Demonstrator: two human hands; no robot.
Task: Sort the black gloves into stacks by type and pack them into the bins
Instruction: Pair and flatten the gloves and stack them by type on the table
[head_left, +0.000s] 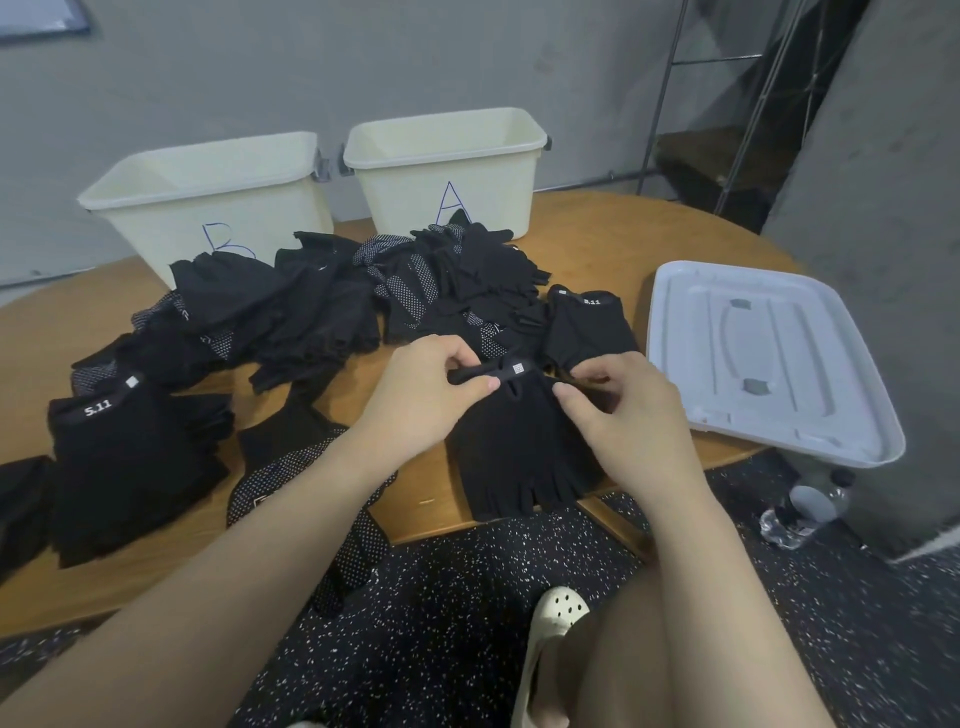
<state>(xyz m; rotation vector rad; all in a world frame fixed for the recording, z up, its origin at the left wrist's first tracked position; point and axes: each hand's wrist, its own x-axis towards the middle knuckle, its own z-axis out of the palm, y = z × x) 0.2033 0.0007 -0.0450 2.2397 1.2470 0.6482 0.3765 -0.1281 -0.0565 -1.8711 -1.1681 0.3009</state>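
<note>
Pinching the fingerless glove (519, 447) cuff, both hands point its fingers toward the person.

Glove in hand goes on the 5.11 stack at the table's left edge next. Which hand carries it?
Probably left. The left hand already pinches the glove at its cuff and is nearer the 5.11 stack; the right hand would cross over.

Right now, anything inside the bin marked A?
Bin A shows only bare pale walls down as far as the view reaches; no gloves visible. Its front wall hides the bottom, so I cannot rule out something lying low. The glove pile sits in front, outside.
</note>
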